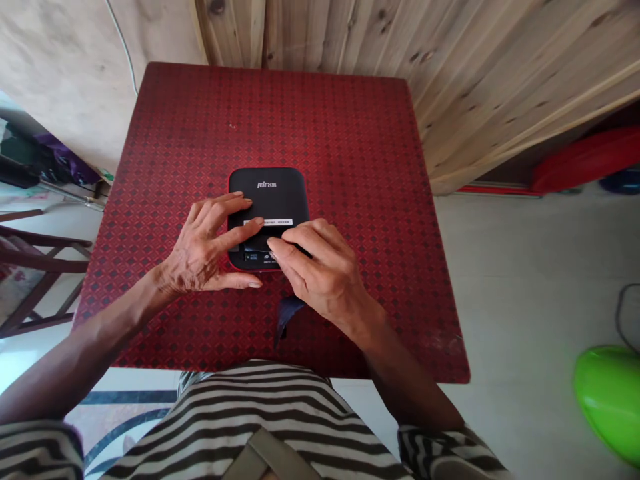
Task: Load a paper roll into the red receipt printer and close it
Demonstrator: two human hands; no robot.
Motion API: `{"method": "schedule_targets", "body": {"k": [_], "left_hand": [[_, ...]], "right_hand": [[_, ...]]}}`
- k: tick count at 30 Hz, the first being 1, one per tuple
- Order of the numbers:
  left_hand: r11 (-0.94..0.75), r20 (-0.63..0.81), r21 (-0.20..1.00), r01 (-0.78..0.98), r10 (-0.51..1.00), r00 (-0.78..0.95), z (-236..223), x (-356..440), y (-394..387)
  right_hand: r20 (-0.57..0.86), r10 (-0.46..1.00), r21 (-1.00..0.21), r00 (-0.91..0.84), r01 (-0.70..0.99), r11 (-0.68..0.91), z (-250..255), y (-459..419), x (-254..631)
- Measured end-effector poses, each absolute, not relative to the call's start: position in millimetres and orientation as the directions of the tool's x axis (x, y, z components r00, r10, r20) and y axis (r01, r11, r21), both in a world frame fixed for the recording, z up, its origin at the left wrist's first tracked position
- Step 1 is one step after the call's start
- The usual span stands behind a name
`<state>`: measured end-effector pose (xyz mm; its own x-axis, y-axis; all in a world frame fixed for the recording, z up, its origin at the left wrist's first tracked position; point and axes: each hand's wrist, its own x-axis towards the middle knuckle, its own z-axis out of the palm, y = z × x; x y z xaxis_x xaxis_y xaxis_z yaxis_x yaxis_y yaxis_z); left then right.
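Observation:
A flat black case [275, 200] with rounded corners, a red edge and a white label strip lies on the table; its white logo reads upside down. Resting with fingers spread on the case's left side is my left hand [197, 250], its thumb by the near edge. My right hand [320, 263] is closed in a pinch over the near right part of the case, at a dark strip-like piece [257, 241] there. The fingers hide what they grip. Below my right hand, a dark, thin flap [287, 313] lies on the table, partly covered.
The table [350, 153] has a red patterned cover. Wooden boards [340, 33] stand behind it. A dark wooden chair [40, 267] is at the left, with a cable [123, 43] on the wall above. A bright green object [610, 400] stands on the floor at right.

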<state>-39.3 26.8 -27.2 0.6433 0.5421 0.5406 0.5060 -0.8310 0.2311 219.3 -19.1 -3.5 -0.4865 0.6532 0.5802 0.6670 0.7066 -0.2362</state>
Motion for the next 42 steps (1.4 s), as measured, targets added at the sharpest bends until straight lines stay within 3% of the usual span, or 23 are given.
{"method": "schedule_targets", "body": {"k": [6,12,18,22,26,33,42], "left_hand": [[-0.842,0.543,0.191,0.505,0.520,0.660,-29,-37,27],[-0.820,0.532,0.251,0.514,0.561,0.635,-30,-36,24],[-0.708,0.563,0.400,0.582,0.691,0.454,-27,-33,-4],[-0.675,0.637,0.370,0.638,0.684,0.354,-38,-35,-22],[-0.708,0.692,0.263,0.656,0.612,0.384,-51,-35,-24],[-0.699,0.708,0.272,0.661,0.610,0.354,-53,-32,-22],[-0.706,0.718,0.247,0.664,0.594,0.364,-51,-36,-21]], "right_hand": [[0.555,0.681,-0.293,-0.477,0.655,0.697,-5,-19,221],[0.607,0.647,-0.300,-0.461,0.621,0.724,-1,-20,223],[0.645,0.752,-0.541,-0.139,0.611,0.578,-5,-24,247],[0.418,0.907,-0.776,0.046,0.536,0.331,-45,-15,264],[0.178,0.983,-0.902,-0.050,0.391,0.183,-82,-2,266],[0.308,0.927,-0.799,-0.214,0.470,0.374,-84,1,264],[0.422,0.875,-0.710,-0.238,0.514,0.482,-90,-3,263]]}}
